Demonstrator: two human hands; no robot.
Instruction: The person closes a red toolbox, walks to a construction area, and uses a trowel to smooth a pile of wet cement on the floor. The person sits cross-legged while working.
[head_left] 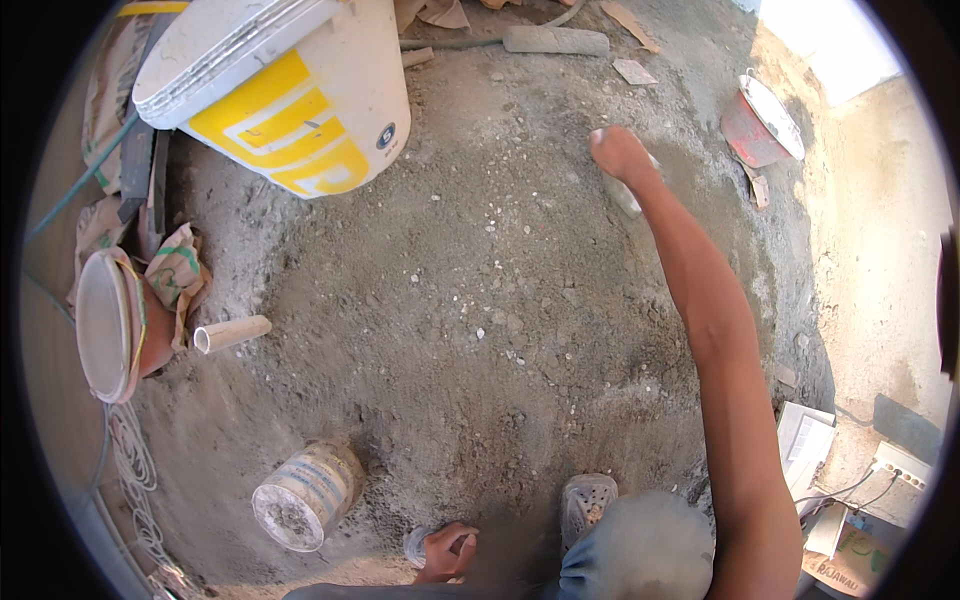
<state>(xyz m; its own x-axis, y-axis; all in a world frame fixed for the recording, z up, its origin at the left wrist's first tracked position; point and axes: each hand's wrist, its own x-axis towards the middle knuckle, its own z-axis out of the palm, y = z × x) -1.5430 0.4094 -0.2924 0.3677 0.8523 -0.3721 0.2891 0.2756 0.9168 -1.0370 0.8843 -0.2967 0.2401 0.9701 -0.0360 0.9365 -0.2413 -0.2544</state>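
Stretched far forward, my right hand (pixel 622 155) is closed low over the rough grey ground (pixel 480 270). A pale, smooth piece (pixel 622 196) shows beneath it and the wrist; most of it is hidden, so its kind is unclear. Close to my body, my left hand (pixel 449 551) is curled with the fingers bent. A clear, roundish plastic cup-like thing (pixel 415 545) sits at its fingers, partly covered by them. Between that hand and my dusty knee (pixel 640 545) stands a clear plastic tub (pixel 590 492) with small bits inside.
A big white-and-yellow bucket (pixel 350 100) stands at the far left. Also left are a round-topped container (pixel 104 325), a pipe piece (pixel 232 333) and a labelled tub (pixel 308 495). A red bucket (pixel 762 122) and a power strip (pixel 900 465) are by the right wall.
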